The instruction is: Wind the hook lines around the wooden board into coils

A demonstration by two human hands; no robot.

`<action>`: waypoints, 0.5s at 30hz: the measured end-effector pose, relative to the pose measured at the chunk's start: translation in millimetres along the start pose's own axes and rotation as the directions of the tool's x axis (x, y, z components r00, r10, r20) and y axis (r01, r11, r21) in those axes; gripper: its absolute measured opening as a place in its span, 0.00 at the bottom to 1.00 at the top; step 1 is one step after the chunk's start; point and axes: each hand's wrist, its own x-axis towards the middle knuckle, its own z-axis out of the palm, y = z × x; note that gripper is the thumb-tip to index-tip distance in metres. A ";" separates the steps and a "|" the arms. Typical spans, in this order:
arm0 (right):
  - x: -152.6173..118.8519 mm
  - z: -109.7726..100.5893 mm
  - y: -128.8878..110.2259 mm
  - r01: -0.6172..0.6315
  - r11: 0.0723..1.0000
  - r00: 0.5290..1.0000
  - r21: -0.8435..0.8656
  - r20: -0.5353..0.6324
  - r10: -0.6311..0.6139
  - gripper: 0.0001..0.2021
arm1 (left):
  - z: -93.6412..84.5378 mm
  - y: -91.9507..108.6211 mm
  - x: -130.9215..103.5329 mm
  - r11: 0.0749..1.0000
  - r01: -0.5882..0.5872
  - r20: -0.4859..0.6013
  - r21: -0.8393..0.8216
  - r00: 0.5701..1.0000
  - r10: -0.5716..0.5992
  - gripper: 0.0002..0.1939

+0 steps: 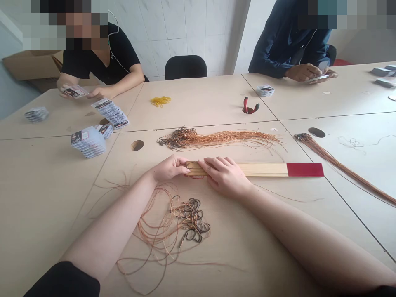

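Note:
A long, flat wooden strip (262, 169) with dark lines along it and a red right end lies crosswise before me. At its left end, my left hand (169, 168) is closed in a pinch, thumb and forefinger at the tip; anything small between them is hidden. My right hand (227, 175) grips the strip from above, fingers bent over it and thumb at the near edge. A small red piece (197, 177) shows under the near edge. Closer to me, between my forearms, are dark fish hooks (193, 218) tied to loose, tangled orange-brown lines (148, 231).
Beyond the strip lies a bundle of hooked lines (229, 138); another bundle (343, 163) stretches off right. Stacked plastic boxes (88, 142), yellow pieces (160, 101) and red-handled pliers (246, 105) are farther back. Two people sit opposite, handling small items. The table has round holes (137, 145).

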 end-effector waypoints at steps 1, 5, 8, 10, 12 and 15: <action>0.0 -0.1 -0.1 0.000 1.000 1.000 -0.002 0.002 0.000 0.21 | 0.1 -0.1 0.0 1.000 0.002 -0.002 -0.002 1.000 -0.002 0.10; 0.3 -0.6 -0.5 0.000 1.000 1.000 -0.017 0.021 0.000 0.22 | 0.4 -0.2 0.1 1.000 0.004 -0.002 -0.015 1.000 -0.004 0.09; 0.6 -0.9 -0.4 -0.001 1.000 1.000 -0.020 0.030 0.001 0.22 | 0.5 0.1 0.2 1.000 0.005 -0.004 -0.017 1.000 -0.005 0.08; 0.7 -0.8 -0.3 -0.002 1.000 1.000 -0.020 0.030 0.002 0.22 | 0.5 0.3 0.2 1.000 0.005 -0.004 -0.018 1.000 -0.005 0.08; 0.8 -0.6 -0.2 -0.001 1.000 1.000 -0.020 0.031 0.001 0.22 | 0.5 0.3 0.2 1.000 0.003 -0.002 -0.022 1.000 -0.003 0.08; 1.0 -0.3 -0.3 -0.001 1.000 0.999 -0.021 0.034 0.001 0.22 | 0.5 0.0 0.5 1.000 0.001 0.005 -0.030 1.000 -0.001 0.08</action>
